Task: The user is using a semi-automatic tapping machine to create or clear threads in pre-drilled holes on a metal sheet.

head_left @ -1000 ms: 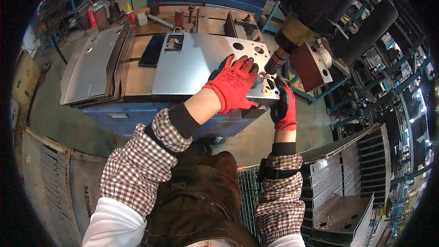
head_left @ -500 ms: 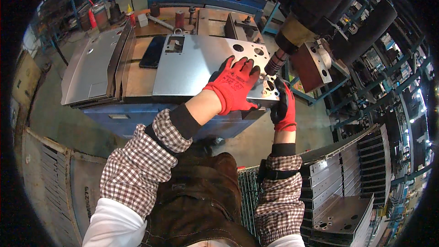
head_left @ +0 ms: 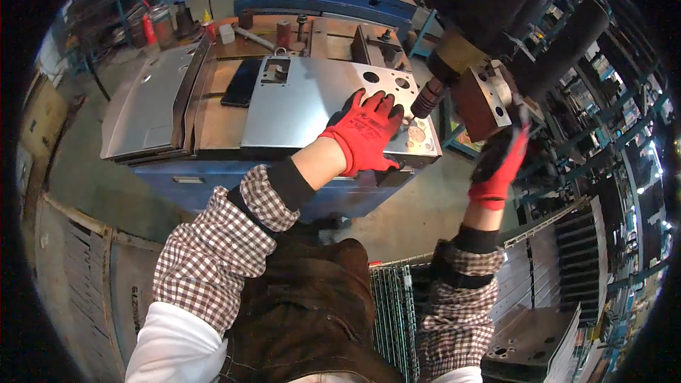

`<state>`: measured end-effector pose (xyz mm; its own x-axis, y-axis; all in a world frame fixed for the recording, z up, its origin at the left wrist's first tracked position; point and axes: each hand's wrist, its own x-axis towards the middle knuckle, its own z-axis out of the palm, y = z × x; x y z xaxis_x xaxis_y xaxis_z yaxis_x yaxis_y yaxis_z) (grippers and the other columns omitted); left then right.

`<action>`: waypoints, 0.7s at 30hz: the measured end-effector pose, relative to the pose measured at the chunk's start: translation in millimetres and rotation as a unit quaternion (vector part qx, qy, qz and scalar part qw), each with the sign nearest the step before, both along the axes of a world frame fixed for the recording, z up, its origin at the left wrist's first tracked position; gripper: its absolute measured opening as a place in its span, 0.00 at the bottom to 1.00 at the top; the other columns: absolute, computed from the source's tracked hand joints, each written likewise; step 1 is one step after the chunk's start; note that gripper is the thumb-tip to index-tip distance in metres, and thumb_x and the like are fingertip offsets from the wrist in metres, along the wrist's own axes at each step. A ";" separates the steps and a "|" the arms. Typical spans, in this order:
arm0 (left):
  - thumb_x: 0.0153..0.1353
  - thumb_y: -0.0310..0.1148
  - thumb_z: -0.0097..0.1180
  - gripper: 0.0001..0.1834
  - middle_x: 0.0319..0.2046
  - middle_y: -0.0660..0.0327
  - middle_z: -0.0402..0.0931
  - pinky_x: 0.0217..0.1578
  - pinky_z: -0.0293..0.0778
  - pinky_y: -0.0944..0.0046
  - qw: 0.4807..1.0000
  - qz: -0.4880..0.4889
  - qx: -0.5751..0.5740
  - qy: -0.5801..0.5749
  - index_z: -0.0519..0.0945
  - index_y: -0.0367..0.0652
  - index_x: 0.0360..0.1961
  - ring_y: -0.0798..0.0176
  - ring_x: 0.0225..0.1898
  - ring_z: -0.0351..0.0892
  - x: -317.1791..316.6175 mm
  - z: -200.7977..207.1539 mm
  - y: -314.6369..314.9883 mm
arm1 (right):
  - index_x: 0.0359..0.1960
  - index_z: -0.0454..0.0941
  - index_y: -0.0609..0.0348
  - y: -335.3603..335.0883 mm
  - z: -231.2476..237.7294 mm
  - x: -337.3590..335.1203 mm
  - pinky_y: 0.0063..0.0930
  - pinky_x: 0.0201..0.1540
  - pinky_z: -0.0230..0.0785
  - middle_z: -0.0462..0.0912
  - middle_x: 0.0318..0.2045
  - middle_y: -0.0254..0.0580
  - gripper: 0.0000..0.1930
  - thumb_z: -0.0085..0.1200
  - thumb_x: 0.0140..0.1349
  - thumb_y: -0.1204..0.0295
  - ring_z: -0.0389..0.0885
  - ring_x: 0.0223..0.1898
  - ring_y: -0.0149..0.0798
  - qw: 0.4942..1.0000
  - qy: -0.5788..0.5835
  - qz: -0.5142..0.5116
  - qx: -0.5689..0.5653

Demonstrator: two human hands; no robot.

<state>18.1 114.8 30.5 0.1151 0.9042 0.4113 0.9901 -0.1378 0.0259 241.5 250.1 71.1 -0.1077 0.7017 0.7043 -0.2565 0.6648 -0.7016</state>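
My left hand (head_left: 365,133), in a red glove with dark fingertips, lies flat with spread fingers on a silvery sheet-metal panel (head_left: 294,110). The panel has a square cutout at its far left corner and round holes toward its right end. Just right of that hand, the dark cylindrical tool (head_left: 428,98) of a machine head (head_left: 455,55) points down at the panel's holed end. My right hand (head_left: 501,167), gloved alike, is raised away from the panel, near a block-shaped machine part (head_left: 482,103) with round holes. Motion smears its fingers, so their closure is unclear.
Bent metal panels (head_left: 145,103) are stacked at the left of the bench, beside a dark phone-like slab (head_left: 242,84). Small hardware and a red bottle (head_left: 148,28) stand farther back. More metal panels (head_left: 528,340) fill a wire rack at lower right.
My right hand has left the panel's right edge and moved right and outward, toward the holed block. My left hand stays flat on the panel.
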 end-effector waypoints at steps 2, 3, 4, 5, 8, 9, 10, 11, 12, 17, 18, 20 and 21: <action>0.48 0.64 0.63 0.52 0.65 0.42 0.63 0.68 0.49 0.34 1.000 0.002 0.002 0.001 0.67 0.38 0.67 0.40 0.70 0.57 -1.4 -1.4 0.3 | 0.68 0.66 0.60 -16.3 53.1 0.2 0.33 0.64 0.66 0.74 0.63 0.42 0.25 0.42 0.76 0.59 0.74 0.62 0.37 0.995 -0.031 -0.017 0.096; 0.48 0.64 0.63 0.52 0.65 0.42 0.63 0.68 0.49 0.34 1.000 0.001 0.008 0.002 0.67 0.37 0.67 0.40 0.70 0.57 -0.3 1.3 1.0 | 0.70 0.64 0.60 -23.0 77.5 0.4 0.33 0.66 0.65 0.73 0.64 0.42 0.26 0.40 0.76 0.58 0.73 0.63 0.37 0.991 -0.039 -0.017 0.129; 0.48 0.64 0.63 0.52 0.65 0.41 0.63 0.68 0.49 0.34 1.000 0.001 -0.001 0.002 0.67 0.37 0.67 0.40 0.70 0.57 0.5 3.7 1.8 | 0.70 0.64 0.60 -25.7 93.1 -0.5 0.34 0.66 0.65 0.73 0.64 0.43 0.26 0.40 0.76 0.58 0.73 0.64 0.38 0.991 -0.030 -0.007 0.128; 0.48 0.64 0.63 0.52 0.65 0.41 0.63 0.69 0.49 0.34 1.000 0.002 -0.009 0.003 0.67 0.37 0.67 0.40 0.70 0.57 0.6 5.9 2.3 | 0.70 0.64 0.59 -27.0 106.3 -2.8 0.35 0.67 0.64 0.72 0.65 0.43 0.26 0.40 0.77 0.58 0.72 0.65 0.38 0.992 -0.020 0.004 0.127; 0.48 0.65 0.63 0.53 0.65 0.40 0.62 0.69 0.48 0.34 1.000 0.001 -0.006 0.000 0.67 0.37 0.67 0.39 0.71 0.56 9.7 6.5 8.9 | 0.68 0.67 0.61 -19.6 131.2 -2.7 0.34 0.65 0.66 0.74 0.63 0.44 0.24 0.42 0.77 0.61 0.74 0.62 0.37 0.978 -0.023 -0.014 0.205; 0.48 0.65 0.63 0.53 0.65 0.40 0.62 0.69 0.47 0.34 1.000 0.007 -0.004 0.000 0.67 0.37 0.67 0.39 0.71 0.56 9.4 3.7 9.3 | 0.66 0.69 0.61 -17.0 136.8 -6.8 0.33 0.63 0.68 0.75 0.61 0.44 0.22 0.42 0.77 0.62 0.75 0.60 0.37 0.970 -0.026 -0.021 0.240; 0.48 0.65 0.63 0.53 0.66 0.40 0.62 0.70 0.47 0.34 1.000 0.008 0.000 0.000 0.67 0.37 0.67 0.39 0.71 0.56 7.9 1.0 9.1 | 0.65 0.71 0.62 -15.7 141.1 -10.3 0.32 0.61 0.69 0.76 0.60 0.44 0.21 0.43 0.77 0.64 0.77 0.58 0.36 0.961 -0.029 -0.029 0.275; 0.48 0.65 0.63 0.53 0.66 0.40 0.61 0.70 0.47 0.34 1.000 0.010 0.005 0.000 0.67 0.37 0.67 0.39 0.71 0.55 6.2 -1.6 9.0 | 0.64 0.72 0.62 -15.2 143.4 -14.2 0.32 0.61 0.69 0.77 0.59 0.44 0.21 0.44 0.77 0.63 0.77 0.57 0.35 0.974 -0.001 0.001 0.227; 0.48 0.65 0.62 0.53 0.67 0.40 0.61 0.70 0.46 0.35 1.000 0.009 0.010 -0.001 0.67 0.37 0.67 0.39 0.72 0.55 5.8 -2.8 8.5 | 0.63 0.74 0.62 -21.7 146.2 -21.7 0.31 0.60 0.70 0.78 0.57 0.43 0.20 0.45 0.77 0.63 0.77 0.56 0.35 0.983 0.024 0.030 0.179; 0.49 0.66 0.62 0.53 0.67 0.40 0.60 0.70 0.46 0.34 1.000 0.012 0.001 0.000 0.67 0.37 0.67 0.40 0.72 0.54 5.9 -2.9 8.7 | 0.59 0.77 0.63 -0.9 146.1 -22.6 0.28 0.56 0.69 0.83 0.50 0.38 0.20 0.51 0.75 0.61 0.78 0.49 0.31 0.989 0.040 -0.029 0.140; 0.49 0.66 0.62 0.53 0.67 0.40 0.61 0.70 0.46 0.34 1.000 0.008 0.004 -0.001 0.67 0.37 0.67 0.40 0.73 0.54 8.5 -2.2 10.8 | 0.59 0.77 0.64 14.3 145.4 -17.9 0.27 0.55 0.69 0.83 0.48 0.37 0.20 0.51 0.74 0.61 0.78 0.47 0.30 0.986 0.040 -0.055 0.155; 0.48 0.66 0.62 0.53 0.67 0.41 0.61 0.70 0.45 0.34 1.000 0.007 -0.002 -0.004 0.67 0.37 0.67 0.40 0.73 0.54 7.9 -1.7 9.9 | 0.59 0.77 0.64 27.9 146.0 -17.5 0.26 0.54 0.68 0.84 0.46 0.36 0.20 0.52 0.74 0.61 0.77 0.45 0.30 0.983 0.044 -0.076 0.160; 0.48 0.66 0.62 0.53 0.67 0.41 0.61 0.70 0.45 0.34 1.000 0.009 -0.006 -0.005 0.67 0.37 0.67 0.40 0.73 0.54 6.1 -1.7 8.5 | 0.58 0.77 0.65 28.2 147.9 -20.2 0.26 0.54 0.68 0.84 0.46 0.37 0.20 0.52 0.74 0.61 0.77 0.45 0.30 0.985 0.047 -0.073 0.152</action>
<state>24.2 123.3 28.8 0.0946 0.9106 0.4022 0.9921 -0.1196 0.0373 221.3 278.3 218.9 0.0539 0.4594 0.8866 -0.1962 0.8755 -0.4417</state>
